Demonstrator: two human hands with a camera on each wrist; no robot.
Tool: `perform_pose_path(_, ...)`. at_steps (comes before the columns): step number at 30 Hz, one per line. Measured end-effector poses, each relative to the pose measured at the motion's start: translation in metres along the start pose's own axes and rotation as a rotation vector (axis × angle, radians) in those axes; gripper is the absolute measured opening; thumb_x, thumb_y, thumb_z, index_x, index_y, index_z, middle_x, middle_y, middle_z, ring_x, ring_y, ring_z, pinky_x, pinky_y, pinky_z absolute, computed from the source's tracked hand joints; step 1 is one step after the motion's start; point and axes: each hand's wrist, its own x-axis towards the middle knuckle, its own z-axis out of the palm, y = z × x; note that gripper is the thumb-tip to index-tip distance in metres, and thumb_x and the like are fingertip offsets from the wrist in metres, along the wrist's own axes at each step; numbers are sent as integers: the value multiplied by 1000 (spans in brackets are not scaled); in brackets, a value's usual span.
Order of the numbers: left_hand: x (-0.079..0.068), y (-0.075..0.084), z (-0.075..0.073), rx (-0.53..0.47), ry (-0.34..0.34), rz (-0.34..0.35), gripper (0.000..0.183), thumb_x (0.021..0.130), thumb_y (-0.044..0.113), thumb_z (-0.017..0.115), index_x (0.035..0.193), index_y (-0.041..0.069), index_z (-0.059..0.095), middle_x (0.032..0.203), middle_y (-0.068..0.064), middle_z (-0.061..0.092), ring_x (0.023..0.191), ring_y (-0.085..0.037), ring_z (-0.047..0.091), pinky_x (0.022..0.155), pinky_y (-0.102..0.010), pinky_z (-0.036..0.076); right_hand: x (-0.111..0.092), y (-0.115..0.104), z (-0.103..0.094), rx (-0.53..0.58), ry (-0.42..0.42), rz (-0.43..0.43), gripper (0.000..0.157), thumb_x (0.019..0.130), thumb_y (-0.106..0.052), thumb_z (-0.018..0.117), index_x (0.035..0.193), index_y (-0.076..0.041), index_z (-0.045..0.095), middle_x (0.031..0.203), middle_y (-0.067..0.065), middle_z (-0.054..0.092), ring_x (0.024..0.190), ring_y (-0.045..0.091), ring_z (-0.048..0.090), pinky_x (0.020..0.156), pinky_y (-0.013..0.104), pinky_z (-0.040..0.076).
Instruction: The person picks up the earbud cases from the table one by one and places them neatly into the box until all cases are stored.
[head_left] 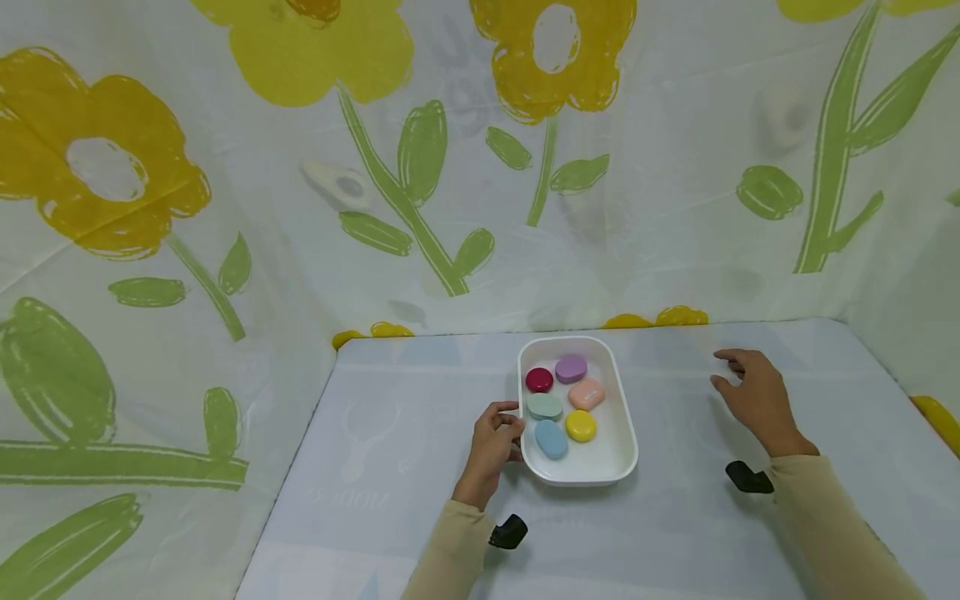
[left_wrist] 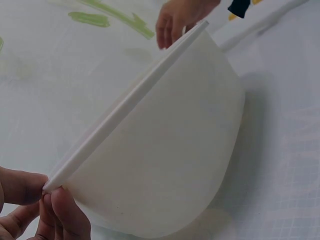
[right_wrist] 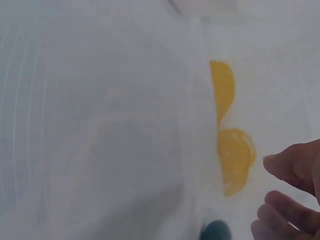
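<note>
A white plastic tub stands on the table. In it lie several soap-like pieces: a dark red round one, a purple oval, a peach one, a pale green oval, a yellow round one and a light blue oval. My left hand pinches the tub's left rim; the left wrist view shows thumb and fingers on either side of the rim. Well right of the tub, my right hand hovers with thumb and fingers apart, holding nothing.
The pale table meets a flower-printed cloth at the back and sides. Black devices sit by both wrists. A dark teal rounded thing, too little shown to identify, is at the bottom of the right wrist view.
</note>
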Motion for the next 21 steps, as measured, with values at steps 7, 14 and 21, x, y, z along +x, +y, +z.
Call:
perform_pose_path(7,0,1,-1,-2,2,7,30,91,9,58,121,7,54,95,-11,55,67,-23,57,48,-28,50,8,28,-1,-6,32,67,38,84,1,60,120,11,51,118,32,46,108,49,42,85,61,35)
perform_pose_path(14,0,0,0,1,14,9,29,90,9,59,119,8,54,94,-10,55,64,-21,56,47,-27,50,17,47,-5,-16,43,71,38,81,5,60,117,12,52,118,34,46,112,52,38,92,63,28)
perform_pose_path(21,1,-2,0,-6,12,2,30,90,9,59,119,9,55,93,-9,55,65,-22,57,48,-27,50,23,55,-5,-39,10,75,44,80,3,61,120,15,49,120,37,45,113,54,37,93,63,28)
